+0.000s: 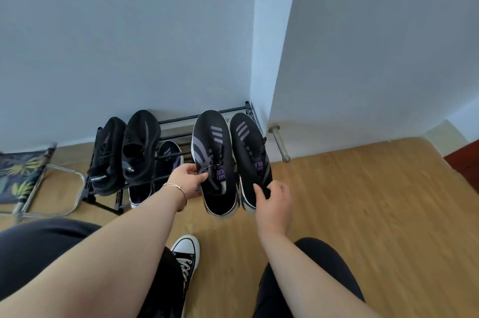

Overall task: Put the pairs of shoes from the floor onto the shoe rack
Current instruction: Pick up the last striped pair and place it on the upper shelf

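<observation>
**Setting the striped pair on the top tier**

You hold both black knit sneakers with grey stripes over the black metal shoe rack. Your left hand pinches the left sneaker at its side; your right hand grips the right sneaker at its heel. Next, I judge: lower them level onto the bars, then let go.

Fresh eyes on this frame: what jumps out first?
The pair of black shoes with purple stripes in the middle, the left hand gripping one and the right hand on the other's heel, at the right end of the shoe rack. Next, the two all-black shoes already on the rack's left end. At the bottom, a black-and-white sneaker sits on the wooden floor.
</observation>
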{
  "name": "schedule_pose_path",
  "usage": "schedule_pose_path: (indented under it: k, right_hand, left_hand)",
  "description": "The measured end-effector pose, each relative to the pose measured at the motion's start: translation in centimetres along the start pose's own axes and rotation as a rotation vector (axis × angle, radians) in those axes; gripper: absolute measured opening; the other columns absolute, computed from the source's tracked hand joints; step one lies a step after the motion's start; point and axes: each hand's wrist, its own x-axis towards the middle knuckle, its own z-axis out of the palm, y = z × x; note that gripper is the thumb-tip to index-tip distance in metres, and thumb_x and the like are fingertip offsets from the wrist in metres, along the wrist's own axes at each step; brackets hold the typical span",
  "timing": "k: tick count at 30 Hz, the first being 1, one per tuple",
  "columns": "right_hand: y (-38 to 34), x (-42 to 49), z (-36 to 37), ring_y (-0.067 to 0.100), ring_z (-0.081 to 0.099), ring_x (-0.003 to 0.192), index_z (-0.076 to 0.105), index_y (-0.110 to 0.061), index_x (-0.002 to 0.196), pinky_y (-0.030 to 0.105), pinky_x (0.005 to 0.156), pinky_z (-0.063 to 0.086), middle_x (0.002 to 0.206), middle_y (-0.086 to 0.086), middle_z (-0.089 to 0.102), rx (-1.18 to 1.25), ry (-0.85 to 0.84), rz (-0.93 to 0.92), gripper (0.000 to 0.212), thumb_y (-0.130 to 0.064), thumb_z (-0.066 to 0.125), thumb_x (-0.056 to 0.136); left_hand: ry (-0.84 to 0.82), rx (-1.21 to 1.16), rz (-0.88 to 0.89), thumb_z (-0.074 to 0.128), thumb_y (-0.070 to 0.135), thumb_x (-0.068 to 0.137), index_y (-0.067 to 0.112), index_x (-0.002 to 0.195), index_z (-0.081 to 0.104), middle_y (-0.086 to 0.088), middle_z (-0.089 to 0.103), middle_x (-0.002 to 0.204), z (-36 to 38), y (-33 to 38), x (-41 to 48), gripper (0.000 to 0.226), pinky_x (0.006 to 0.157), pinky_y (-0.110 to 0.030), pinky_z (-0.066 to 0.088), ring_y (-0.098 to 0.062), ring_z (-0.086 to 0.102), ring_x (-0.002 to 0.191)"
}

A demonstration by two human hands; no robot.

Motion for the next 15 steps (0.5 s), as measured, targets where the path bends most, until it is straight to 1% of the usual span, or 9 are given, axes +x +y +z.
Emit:
schedule_pose_path:
  k: [1, 2, 4, 6, 9, 12, 13, 15]
  right_hand:
    - [-0.6, 0.5, 0.6, 0.017, 0.048, 0.079, 0.046, -0.018, 0.074, 0.025, 0.050, 0.032, 0.093, -0.005, 0.052, -0.003, -0.007, -0.013, 0.033, -0.039, 0.064, 0.092]
    - [-1.1, 1.0, 1.1, 0.017, 0.049, 0.080, 0.047, -0.018, 0.074, 0.025, 0.050, 0.032, 0.094, -0.005, 0.053, -0.002, -0.012, -0.021, 0.033, -0.039, 0.064, 0.092]
    - [-2.2, 2.1, 2.3, 0.018, 0.049, 0.083, 0.048, -0.018, 0.074, 0.028, 0.053, 0.035, 0.096, -0.005, 0.054, 0.003, -0.016, -0.033, 0.032, -0.039, 0.063, 0.092]
    - [-3.1, 3.4, 3.6, 0.019, 0.049, 0.086, 0.047, -0.018, 0.074, 0.030, 0.055, 0.037, 0.095, -0.005, 0.054, -0.003, -0.019, -0.049, 0.032, -0.040, 0.062, 0.092]
    - [-4.3, 5.8, 5.7, 0.019, 0.048, 0.086, 0.047, -0.020, 0.073, 0.030, 0.054, 0.035, 0.090, -0.006, 0.054, -0.056, -0.021, -0.067, 0.033, -0.042, 0.061, 0.092]
    - [-4.7, 7.6, 8.0, 0.020, 0.052, 0.086, 0.047, -0.020, 0.073, 0.030, 0.052, 0.038, 0.088, -0.004, 0.057, -0.101, -0.002, -0.066, 0.034, -0.044, 0.060, 0.092]
    - [-4.8, 8.0, 8.7, 0.020, 0.052, 0.086, 0.046, -0.021, 0.072, 0.030, 0.052, 0.039, 0.088, -0.004, 0.057, -0.110, 0.002, -0.064, 0.034, -0.045, 0.059, 0.092]
    - [-4.8, 8.8, 10.0, 0.019, 0.050, 0.085, 0.045, -0.021, 0.071, 0.030, 0.052, 0.039, 0.088, -0.004, 0.056, -0.122, 0.012, -0.051, 0.034, -0.044, 0.060, 0.092]
  left_hand:
    - [0.009, 0.011, 0.000, 0.075, 0.009, 0.082, 0.003, 0.124, 0.055, -0.013, 0.068, 0.115, -0.7, 0.0, 1.2, 0.047, 0.077, -0.047, 0.060, -0.030, 0.070, 0.096]
    - [0.018, 0.011, -0.006, 0.077, 0.011, 0.080, 0.004, 0.125, 0.056, -0.014, 0.068, 0.116, -1.2, 0.1, 2.0, 0.050, 0.079, -0.048, 0.060, -0.030, 0.071, 0.095]
    - [0.034, -0.007, -0.022, 0.073, 0.007, 0.084, 0.004, 0.127, 0.056, -0.016, 0.069, 0.115, -1.9, 0.7, 3.3, 0.046, 0.076, -0.047, 0.061, -0.030, 0.072, 0.092]
    - [0.050, -0.012, -0.035, 0.070, 0.006, 0.087, 0.004, 0.130, 0.053, -0.017, 0.069, 0.116, -2.2, 1.5, 4.3, 0.046, 0.070, -0.043, 0.062, -0.029, 0.072, 0.091]
    - [0.058, -0.008, -0.085, 0.066, 0.004, 0.090, 0.004, 0.129, 0.054, -0.016, 0.070, 0.112, -2.6, 2.2, 6.8, 0.041, 0.076, -0.045, 0.061, -0.029, 0.072, 0.091]
    - [0.053, 0.007, -0.131, 0.062, 0.001, 0.092, 0.003, 0.121, 0.056, -0.016, 0.071, 0.105, -2.8, 3.0, 9.3, 0.030, 0.063, -0.038, 0.059, -0.023, 0.070, 0.077]
    - [0.056, 0.015, -0.126, 0.063, 0.001, 0.092, 0.003, 0.121, 0.056, -0.017, 0.070, 0.106, -2.8, 3.1, 10.2, 0.031, 0.062, -0.038, 0.059, -0.024, 0.069, 0.076]
    - [0.069, 0.016, -0.120, 0.063, -0.001, 0.091, 0.003, 0.123, 0.056, -0.020, 0.069, 0.111, -2.8, 3.4, 11.8, 0.033, 0.064, -0.040, 0.059, -0.029, 0.069, 0.082]
